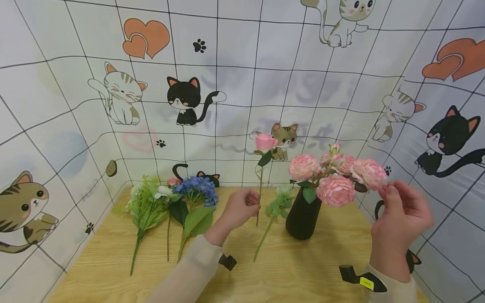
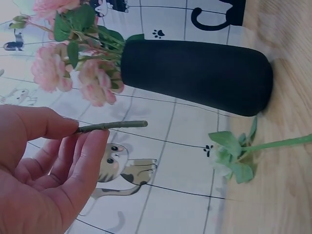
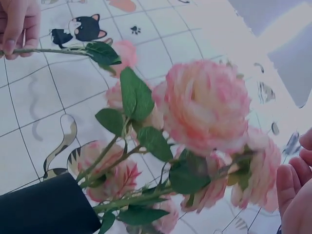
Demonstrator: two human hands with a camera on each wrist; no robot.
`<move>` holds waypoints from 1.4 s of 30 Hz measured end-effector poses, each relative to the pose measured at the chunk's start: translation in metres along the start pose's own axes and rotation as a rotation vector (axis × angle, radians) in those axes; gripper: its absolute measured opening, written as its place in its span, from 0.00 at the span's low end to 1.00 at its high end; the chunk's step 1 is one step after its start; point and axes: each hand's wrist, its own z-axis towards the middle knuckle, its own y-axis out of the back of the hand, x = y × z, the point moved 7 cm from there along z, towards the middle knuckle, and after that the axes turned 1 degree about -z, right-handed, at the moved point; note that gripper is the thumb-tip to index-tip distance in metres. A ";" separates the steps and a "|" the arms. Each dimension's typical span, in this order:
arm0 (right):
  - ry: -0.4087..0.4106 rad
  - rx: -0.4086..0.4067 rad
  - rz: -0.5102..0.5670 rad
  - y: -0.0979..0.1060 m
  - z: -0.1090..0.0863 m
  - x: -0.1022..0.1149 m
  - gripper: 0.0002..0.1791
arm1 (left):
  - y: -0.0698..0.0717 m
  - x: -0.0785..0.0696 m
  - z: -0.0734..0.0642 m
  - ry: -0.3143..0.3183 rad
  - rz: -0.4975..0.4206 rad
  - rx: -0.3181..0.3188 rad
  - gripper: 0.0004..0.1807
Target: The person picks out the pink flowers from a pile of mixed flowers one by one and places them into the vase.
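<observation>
My left hand [image 1: 242, 207] pinches the thin green stem of a single pink rose [image 1: 265, 143] between thumb and fingers. The rose stands upright, its bloom above the hand; in the left wrist view the stem's cut end [image 2: 139, 124] pokes out past the fingertips. To the right, a black vase [image 1: 304, 216] holds several pink peony-like flowers [image 3: 204, 107] with green leaves, leaning rightward. My right hand [image 1: 401, 210] is raised beside the rightmost bloom [image 1: 369, 173], fingers loosely bent, fingertips right at its petals.
A pale green-white flower [image 1: 280, 202] lies on the wooden table [image 1: 235, 273] left of the vase. Farther left lie a green leafy spray [image 1: 147, 206], a blue hydrangea [image 1: 197, 191] and a thin-stemmed pink flower [image 1: 173, 182]. Cat-printed cloth [image 1: 235, 97] surrounds the table's back and sides.
</observation>
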 end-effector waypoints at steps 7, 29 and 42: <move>0.089 0.107 0.016 -0.021 -0.020 0.027 0.13 | -0.005 -0.018 -0.010 -0.046 -0.015 0.036 0.06; -0.131 0.682 -0.019 -0.073 -0.092 0.024 0.11 | -0.045 -0.062 -0.045 -0.204 0.046 0.225 0.07; -0.153 0.698 -0.365 -0.079 -0.107 0.013 0.09 | -0.073 -0.068 -0.058 -0.233 0.055 0.339 0.06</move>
